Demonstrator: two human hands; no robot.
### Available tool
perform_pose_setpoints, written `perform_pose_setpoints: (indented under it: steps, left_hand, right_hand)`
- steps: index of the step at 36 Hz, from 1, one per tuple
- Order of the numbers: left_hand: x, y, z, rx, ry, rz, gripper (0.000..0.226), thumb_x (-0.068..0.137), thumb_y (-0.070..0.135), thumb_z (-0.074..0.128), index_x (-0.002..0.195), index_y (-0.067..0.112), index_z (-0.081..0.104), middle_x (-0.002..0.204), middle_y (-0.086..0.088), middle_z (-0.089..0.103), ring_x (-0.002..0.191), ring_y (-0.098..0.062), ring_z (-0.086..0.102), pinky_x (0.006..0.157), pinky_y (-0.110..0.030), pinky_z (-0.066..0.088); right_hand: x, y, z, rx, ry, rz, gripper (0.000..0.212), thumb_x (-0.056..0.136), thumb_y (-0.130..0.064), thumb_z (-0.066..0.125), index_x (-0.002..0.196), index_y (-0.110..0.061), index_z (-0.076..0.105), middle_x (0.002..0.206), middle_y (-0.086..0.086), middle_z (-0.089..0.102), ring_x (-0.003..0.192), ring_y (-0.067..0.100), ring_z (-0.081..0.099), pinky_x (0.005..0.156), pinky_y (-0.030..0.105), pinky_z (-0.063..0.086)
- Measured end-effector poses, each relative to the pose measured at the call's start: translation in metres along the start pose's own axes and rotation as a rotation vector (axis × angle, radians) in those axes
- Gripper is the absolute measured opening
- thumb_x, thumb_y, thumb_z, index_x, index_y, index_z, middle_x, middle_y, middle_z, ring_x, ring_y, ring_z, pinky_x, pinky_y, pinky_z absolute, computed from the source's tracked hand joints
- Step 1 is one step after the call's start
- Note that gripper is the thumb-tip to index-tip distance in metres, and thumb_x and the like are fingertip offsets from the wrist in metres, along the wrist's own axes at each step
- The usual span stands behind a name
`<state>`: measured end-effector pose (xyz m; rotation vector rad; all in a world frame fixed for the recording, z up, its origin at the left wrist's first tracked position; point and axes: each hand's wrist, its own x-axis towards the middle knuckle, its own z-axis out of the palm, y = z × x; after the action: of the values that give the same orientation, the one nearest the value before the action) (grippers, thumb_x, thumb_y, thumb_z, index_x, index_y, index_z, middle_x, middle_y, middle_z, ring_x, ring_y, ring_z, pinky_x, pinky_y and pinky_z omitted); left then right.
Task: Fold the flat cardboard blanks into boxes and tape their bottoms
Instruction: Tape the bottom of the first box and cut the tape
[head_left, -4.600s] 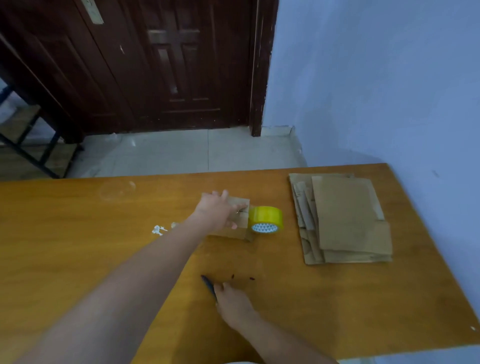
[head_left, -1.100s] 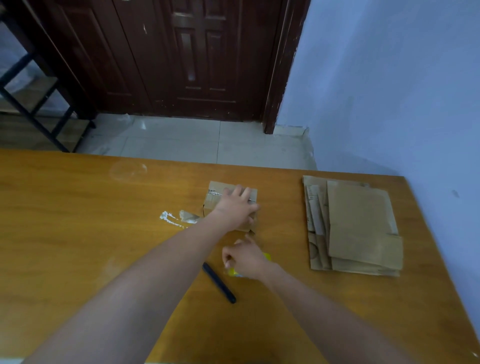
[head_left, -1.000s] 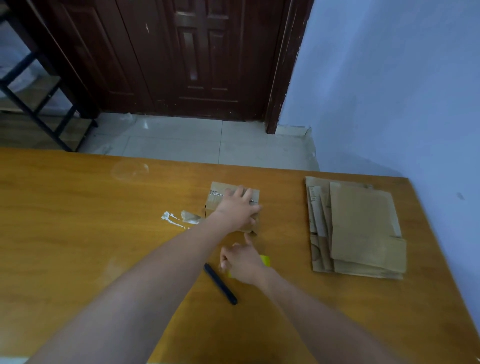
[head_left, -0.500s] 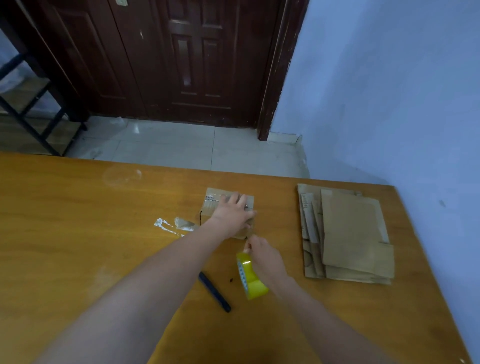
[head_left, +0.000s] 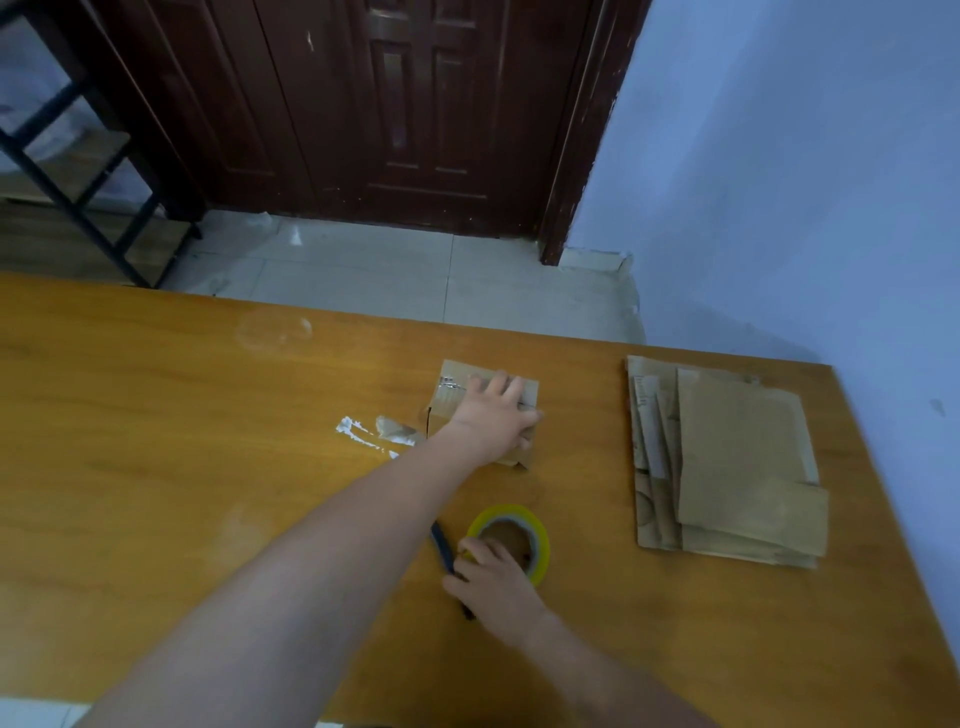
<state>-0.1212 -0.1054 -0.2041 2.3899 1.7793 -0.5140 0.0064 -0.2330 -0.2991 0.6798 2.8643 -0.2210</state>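
- Pressing flat-fingered, left hand (head_left: 496, 415) holds folded box (head_left: 452, 400) down; contents hidden.
- Right hand (head_left: 493, 582) fingers curl on tape roll (head_left: 537, 535), lying flat.

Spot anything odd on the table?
Yes: crumpled tape scraps lie stuck on the table left of the box, which the left hand presses. The blanks are stacked unevenly.
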Motion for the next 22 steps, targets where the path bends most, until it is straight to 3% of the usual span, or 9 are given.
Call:
perform_pose_setpoints:
  steps: [7, 10, 12, 14, 16, 18, 20, 22]
  left_hand:
    - [-0.001, 0.0, 0.002, -0.001, 0.011, 0.004, 0.048, 0.097, 0.047, 0.038, 0.142, 0.035, 0.029, 0.147, -0.016, 0.021, 0.138, -0.036, 0.015, 0.104, -0.054, 0.027]
    - [-0.002, 0.0, 0.004, -0.005, 0.011, 0.004, 0.048, 0.097, 0.047, 0.038, 0.142, 0.035, 0.028, 0.147, -0.016, 0.02, 0.139, -0.036, 0.015, 0.104, -0.054, 0.026]
    - [-0.002, 0.0, 0.005, -0.012, 0.016, -0.002, 0.048, 0.097, 0.047, 0.039, 0.141, 0.034, 0.03, 0.147, -0.016, 0.021, 0.139, -0.036, 0.015, 0.104, -0.055, 0.025]
    - [-0.002, 0.001, 0.006, -0.017, 0.023, -0.005, 0.047, 0.096, 0.047, 0.041, 0.141, 0.034, 0.031, 0.147, -0.017, 0.021, 0.139, -0.037, 0.015, 0.105, -0.055, 0.025]
    - [-0.003, 0.001, 0.006, -0.015, 0.024, -0.003, 0.047, 0.096, 0.046, 0.041, 0.141, 0.034, 0.031, 0.148, -0.017, 0.02, 0.139, -0.037, 0.015, 0.106, -0.055, 0.025]
    - [-0.003, 0.002, 0.006, -0.01, 0.02, -0.002, 0.047, 0.097, 0.046, 0.041, 0.141, 0.034, 0.03, 0.148, -0.017, 0.019, 0.139, -0.037, 0.014, 0.106, -0.055, 0.025]
    - [-0.002, 0.001, 0.006, -0.01, 0.012, -0.003, 0.047, 0.097, 0.046, 0.041, 0.141, 0.034, 0.03, 0.149, -0.017, 0.019, 0.14, -0.037, 0.013, 0.106, -0.056, 0.025]
    - [-0.003, 0.001, 0.006, -0.01, 0.008, -0.001, 0.047, 0.096, 0.046, 0.041, 0.141, 0.034, 0.031, 0.149, -0.016, 0.019, 0.14, -0.037, 0.013, 0.106, -0.056, 0.025]
  right_hand:
    - [0.0, 0.001, -0.007, -0.034, -0.02, -0.064, 0.041, 0.048, -0.022, 0.089, 0.08, -0.028, 0.063, 0.08, -0.01, 0.063, 0.108, 0.02, 0.042, 0.081, 0.032, 0.055]
    - [-0.002, 0.002, -0.002, -0.041, -0.001, -0.06, 0.052, 0.05, -0.024, 0.089, 0.096, -0.028, 0.065, 0.083, -0.01, 0.064, 0.109, 0.021, 0.045, 0.083, 0.032, 0.054]
    - [0.0, 0.0, -0.004, -0.024, -0.072, -0.062, 0.077, 0.062, -0.02, 0.084, 0.13, -0.026, 0.049, 0.096, -0.006, 0.066, 0.114, 0.024, 0.051, 0.088, 0.037, 0.052]
    - [0.001, -0.002, -0.006, -0.078, -0.123, -0.075, 0.081, 0.08, -0.01, 0.069, 0.148, -0.019, 0.025, 0.12, 0.002, 0.058, 0.127, 0.028, 0.043, 0.101, 0.045, 0.042]
    - [0.002, -0.002, -0.004, -0.055, -0.137, -0.074, 0.073, 0.083, -0.008, 0.065, 0.147, -0.014, 0.03, 0.129, 0.005, 0.052, 0.128, 0.027, 0.038, 0.103, 0.044, 0.042]
    - [0.004, -0.002, 0.001, -0.03, -0.153, -0.052, 0.075, 0.071, -0.015, 0.078, 0.138, -0.015, 0.047, 0.122, 0.0, 0.057, 0.117, 0.021, 0.048, 0.091, 0.038, 0.052]
    - [0.003, -0.003, 0.007, 0.029, -0.153, -0.033, 0.077, 0.075, -0.011, 0.074, 0.143, -0.013, 0.038, 0.132, 0.003, 0.052, 0.122, 0.022, 0.047, 0.095, 0.04, 0.049]
    - [0.004, -0.003, 0.006, 0.043, -0.133, -0.03, 0.077, 0.086, -0.002, 0.059, 0.15, -0.011, 0.017, 0.146, 0.008, 0.035, 0.133, 0.026, 0.033, 0.107, 0.045, 0.037]
